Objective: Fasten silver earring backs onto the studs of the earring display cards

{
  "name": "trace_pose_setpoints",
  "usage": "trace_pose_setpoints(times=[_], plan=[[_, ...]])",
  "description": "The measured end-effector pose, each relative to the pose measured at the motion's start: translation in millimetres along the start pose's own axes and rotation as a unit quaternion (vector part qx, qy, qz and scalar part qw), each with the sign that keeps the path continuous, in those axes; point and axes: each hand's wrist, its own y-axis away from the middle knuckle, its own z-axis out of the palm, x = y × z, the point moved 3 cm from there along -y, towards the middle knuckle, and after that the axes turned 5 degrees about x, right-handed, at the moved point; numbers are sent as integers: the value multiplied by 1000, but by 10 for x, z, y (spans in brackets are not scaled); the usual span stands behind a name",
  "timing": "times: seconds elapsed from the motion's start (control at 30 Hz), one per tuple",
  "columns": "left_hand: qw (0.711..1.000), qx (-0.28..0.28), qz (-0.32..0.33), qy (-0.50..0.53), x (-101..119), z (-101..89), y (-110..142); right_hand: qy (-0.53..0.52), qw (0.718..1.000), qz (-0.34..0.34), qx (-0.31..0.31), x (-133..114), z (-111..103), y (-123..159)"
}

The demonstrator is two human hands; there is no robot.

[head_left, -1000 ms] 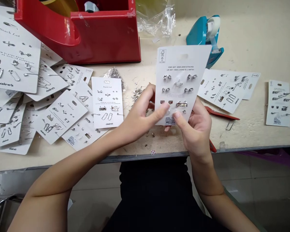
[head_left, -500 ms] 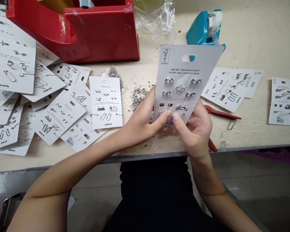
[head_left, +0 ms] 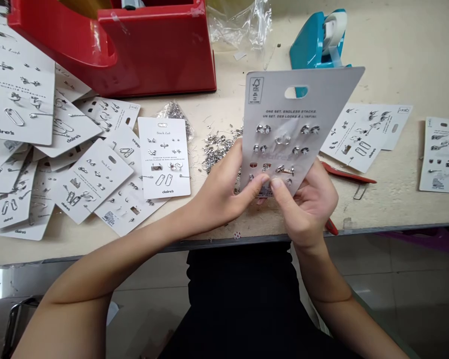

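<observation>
Two tight pinches, one small slip from a mess

The left hand (head_left: pixel 220 187) and the right hand (head_left: pixel 309 207) are close together, and both clamp the bottom of one earring card (head_left: pixel 295 114). The thumbs (head_left: pixel 277 184) press on its front. The card is up in the air, tilted, over the front part of the table (head_left: pixel 396 65).

If a thumb slips, the card could bend, or an earring could pop off. It could then get lost in the heap of loose earrings (head_left: pixel 219 152) just beside the left hand, or roll off the table. A sharp post could also poke a finger.

Counted, there are two hands and one raised card. One flat card (head_left: pixel 164 157) lies beside a messy pile of more than ten cards (head_left: pixel 75 129). To the right are two overlapping cards (head_left: pixel 353 139) and one lone card (head_left: pixel 439 154). There is one red box (head_left: pixel 157 55) and one blue tape holder (head_left: pixel 314 42). The loose earrings are too many to count.
</observation>
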Motion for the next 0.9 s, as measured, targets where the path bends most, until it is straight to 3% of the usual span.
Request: trace_pose_setpoints(times=[0.2,0.4,0.9], plan=[[997,-5,-48,54,-22,20,-19,-14,999,30,-10,59,7,-4],[979,-36,-88,181,-28,64,-20,-28,999,39,-10,58,4,-19],[975,-52,-116,185,69,49,5,25,999,21,-9,49,-20,-15]])
